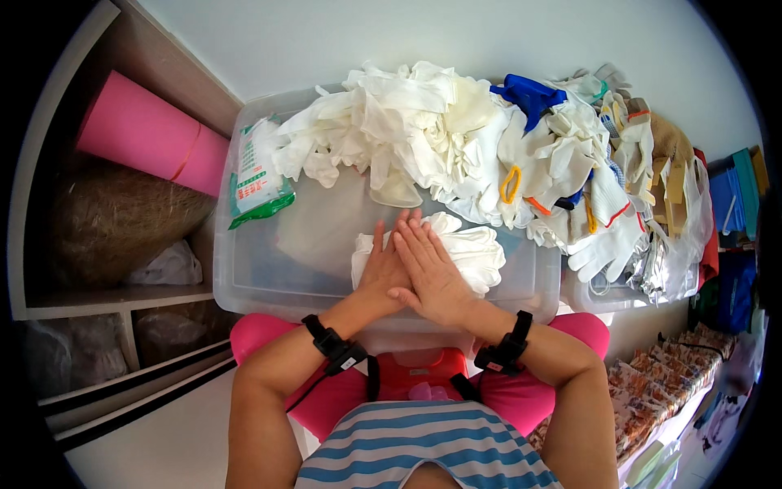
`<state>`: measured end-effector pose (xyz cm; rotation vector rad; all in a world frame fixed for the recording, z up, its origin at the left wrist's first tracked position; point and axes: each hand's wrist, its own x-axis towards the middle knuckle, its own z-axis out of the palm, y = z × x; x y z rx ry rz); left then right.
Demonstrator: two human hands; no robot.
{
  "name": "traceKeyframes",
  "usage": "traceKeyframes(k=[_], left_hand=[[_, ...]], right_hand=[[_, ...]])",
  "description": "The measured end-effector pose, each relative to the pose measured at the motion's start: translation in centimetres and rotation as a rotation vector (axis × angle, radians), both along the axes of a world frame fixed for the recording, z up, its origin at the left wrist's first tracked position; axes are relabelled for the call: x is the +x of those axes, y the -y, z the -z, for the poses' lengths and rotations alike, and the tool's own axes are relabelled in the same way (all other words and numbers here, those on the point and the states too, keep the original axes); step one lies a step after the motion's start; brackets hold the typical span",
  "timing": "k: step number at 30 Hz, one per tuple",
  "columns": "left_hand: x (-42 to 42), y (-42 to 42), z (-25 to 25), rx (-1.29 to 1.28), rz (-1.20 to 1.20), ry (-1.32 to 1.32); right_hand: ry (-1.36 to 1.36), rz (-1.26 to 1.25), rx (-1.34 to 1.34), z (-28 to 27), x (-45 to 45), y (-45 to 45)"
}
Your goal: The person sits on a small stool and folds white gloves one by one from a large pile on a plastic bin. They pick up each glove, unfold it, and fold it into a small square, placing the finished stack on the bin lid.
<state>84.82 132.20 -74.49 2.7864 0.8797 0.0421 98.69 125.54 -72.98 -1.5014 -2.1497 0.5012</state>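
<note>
On the lid of a translucent plastic storage box [293,287] lies a flat stack of white gloves [479,253]. My left hand [386,269] rests on the stack's left part, fingers pointing away from me. My right hand [432,269] lies flat beside it, its fingers partly overlapping my left fingers. Both palms face down, so what is under them is hidden. Behind the stack spreads a large heap of loose white gloves [391,128]. A green and white plastic package [256,177] bearing writing lies at the heap's left end.
Knit gloves with coloured cuffs [605,189] and a blue item [531,98] are piled at the right. A second clear box [672,284] stands beside the first. At the left, a shelf unit [110,299] holds a pink roll [153,134]. A pale wall rises behind.
</note>
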Motion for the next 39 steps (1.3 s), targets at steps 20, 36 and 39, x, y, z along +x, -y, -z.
traceKeyframes(k=[20,36,39], left_hand=[[-0.9,-0.4,-0.3,-0.093,0.002,0.197],[-1.9,-1.0,-0.9,-0.082,0.037,0.119],[-1.9,-1.1,-1.0,-0.082,0.045,0.119]], right_hand=[[0.371,0.171,-0.051,0.5,4.5,1.4],[0.338,0.141,-0.085,0.1,5.7,1.5],[0.330,0.140,-0.096,0.0,5.9,1.6]])
